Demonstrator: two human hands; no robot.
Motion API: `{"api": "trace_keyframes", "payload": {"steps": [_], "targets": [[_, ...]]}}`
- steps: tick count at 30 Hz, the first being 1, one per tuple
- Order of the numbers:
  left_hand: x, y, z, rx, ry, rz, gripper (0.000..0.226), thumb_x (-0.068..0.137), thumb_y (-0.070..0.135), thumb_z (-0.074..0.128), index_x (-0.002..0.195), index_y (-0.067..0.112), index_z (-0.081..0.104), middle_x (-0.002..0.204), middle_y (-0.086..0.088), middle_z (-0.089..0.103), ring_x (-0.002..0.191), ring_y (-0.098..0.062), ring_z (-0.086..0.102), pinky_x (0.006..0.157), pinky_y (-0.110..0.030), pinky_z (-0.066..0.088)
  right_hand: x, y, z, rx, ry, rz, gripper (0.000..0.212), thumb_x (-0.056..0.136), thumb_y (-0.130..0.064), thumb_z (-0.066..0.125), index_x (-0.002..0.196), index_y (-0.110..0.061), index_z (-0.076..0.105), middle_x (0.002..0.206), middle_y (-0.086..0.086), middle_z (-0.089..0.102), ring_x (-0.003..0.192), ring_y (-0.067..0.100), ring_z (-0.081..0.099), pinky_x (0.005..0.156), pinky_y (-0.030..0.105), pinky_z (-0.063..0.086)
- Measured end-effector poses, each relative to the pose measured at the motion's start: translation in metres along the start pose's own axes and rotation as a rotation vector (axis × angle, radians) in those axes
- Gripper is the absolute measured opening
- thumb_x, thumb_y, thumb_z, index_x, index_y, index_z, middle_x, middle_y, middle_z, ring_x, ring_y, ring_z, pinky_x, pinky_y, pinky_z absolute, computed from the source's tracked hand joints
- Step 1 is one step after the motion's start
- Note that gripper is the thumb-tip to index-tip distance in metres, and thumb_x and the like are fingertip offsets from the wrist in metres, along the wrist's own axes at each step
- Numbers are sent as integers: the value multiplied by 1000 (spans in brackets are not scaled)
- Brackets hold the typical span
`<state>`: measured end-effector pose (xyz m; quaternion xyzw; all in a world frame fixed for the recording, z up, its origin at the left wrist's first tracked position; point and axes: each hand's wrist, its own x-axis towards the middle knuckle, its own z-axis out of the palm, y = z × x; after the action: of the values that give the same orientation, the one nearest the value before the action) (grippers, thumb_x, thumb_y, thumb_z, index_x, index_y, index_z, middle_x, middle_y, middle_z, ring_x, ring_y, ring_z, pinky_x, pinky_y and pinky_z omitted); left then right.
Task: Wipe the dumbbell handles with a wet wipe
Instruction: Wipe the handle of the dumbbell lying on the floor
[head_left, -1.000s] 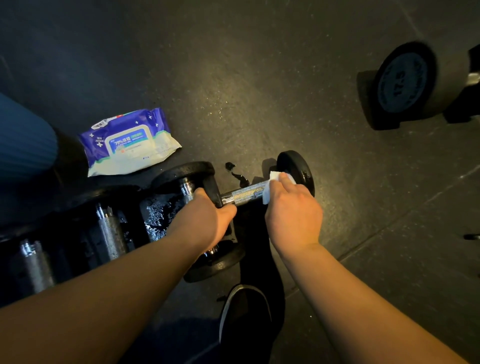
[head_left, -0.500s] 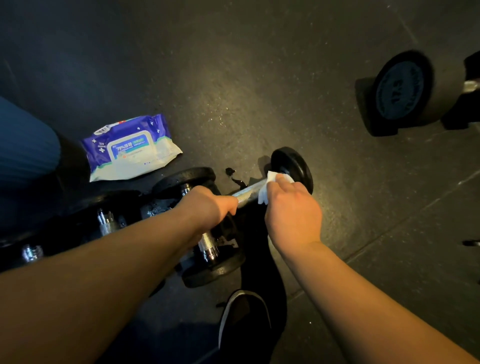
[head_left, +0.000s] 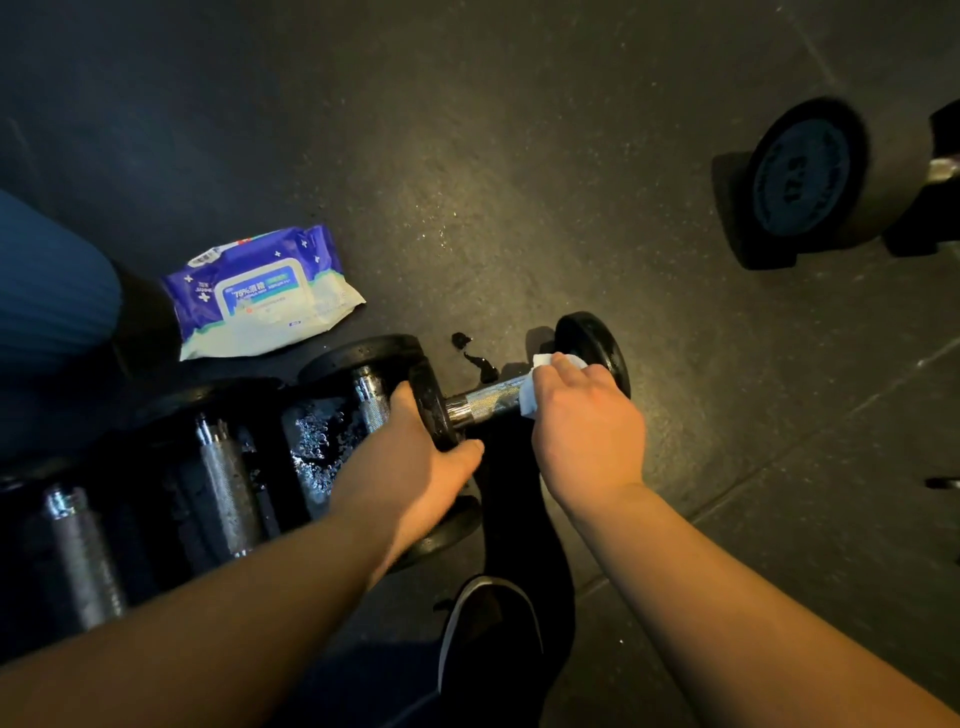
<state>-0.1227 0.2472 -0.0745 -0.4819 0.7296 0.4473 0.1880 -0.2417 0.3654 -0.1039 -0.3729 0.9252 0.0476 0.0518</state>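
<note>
A small black dumbbell (head_left: 592, 345) lies on the dark floor with its chrome handle (head_left: 488, 399) pointing left to right. My left hand (head_left: 415, 467) grips the dumbbell's near left weight plate (head_left: 430, 405). My right hand (head_left: 587, 426) holds a white wet wipe (head_left: 545, 364) wrapped round the right end of the handle, next to the far plate. The handle's left half shows bare and shiny between my two hands.
Several more dumbbells (head_left: 223, 467) lie side by side at the left, with wet spots among them. A blue and white wipe pack (head_left: 260, 296) lies on the floor behind them. A large dumbbell (head_left: 800, 182) stands at the upper right. My shoe (head_left: 493, 634) is below the hands.
The view has shifted a little. My left hand keeps its grip on the near plate, and my right hand with the wipe stays at the right end of the handle.
</note>
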Motion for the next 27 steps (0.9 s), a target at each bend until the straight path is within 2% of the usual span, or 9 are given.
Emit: {"api": "trace_keyframes", "payload": {"steps": [3,9,12,15,18,19,21,24,27], "targets": [[-2,-3,11,117,56,-9,69,84,55,62,138,25,32,97,1,69,90,-28,68,85,-44,55,-8,4,5,47,7,-6,16,75,-8,72,89,-11,68,99,8,70,80,30,64,48,32,44],[6,6,3,94,33,-14,47,89,50,59,120,19,40,87,1,62,83,-27,65,81,-43,55,-21,11,15,154,53,-18,23,74,-5,76,96,-10,70,124,12,68,85,31,66,55,34,52],[12,10,-1,28,-12,-103,41,88,46,63,111,16,47,88,-3,63,82,-25,63,76,-40,52,-8,5,10,157,15,1,19,72,-3,74,89,-9,68,114,13,71,80,33,65,52,35,50],[19,23,-7,-177,-78,-242,27,85,33,68,88,8,56,66,-8,56,64,-25,55,60,-31,40,4,0,4,84,-22,-8,15,76,-4,69,89,-10,67,107,11,69,81,32,62,49,33,42],[27,33,-17,-223,-162,-286,25,88,21,67,76,5,53,56,-9,43,51,-23,44,46,-19,35,13,-2,-3,40,-35,-11,12,76,-3,66,85,-11,65,100,10,67,78,30,61,46,30,31],[28,35,-21,-216,-185,-279,24,90,19,65,76,5,52,54,-9,40,45,-21,38,39,-14,29,14,-2,-4,31,-38,-10,12,75,-3,65,85,-11,65,99,10,67,77,30,61,46,29,29],[32,34,-26,-185,-245,-268,19,92,19,62,83,5,53,51,-8,38,39,-17,30,39,-13,22,15,-3,-5,29,-38,-17,14,73,-2,65,85,-9,65,98,12,68,76,31,62,47,29,29],[34,30,-33,-174,-311,-273,17,92,22,60,93,5,57,48,-6,40,39,-15,29,46,-18,23,13,-3,-5,24,-23,-26,16,71,-1,66,84,-10,66,96,12,70,75,31,62,48,28,28],[32,24,-30,-191,-316,-290,25,94,27,61,102,3,59,46,-4,42,35,-13,31,44,-19,26,12,-4,-4,23,-25,-28,18,69,-1,69,84,-10,66,99,12,71,75,31,63,48,27,29]]}}
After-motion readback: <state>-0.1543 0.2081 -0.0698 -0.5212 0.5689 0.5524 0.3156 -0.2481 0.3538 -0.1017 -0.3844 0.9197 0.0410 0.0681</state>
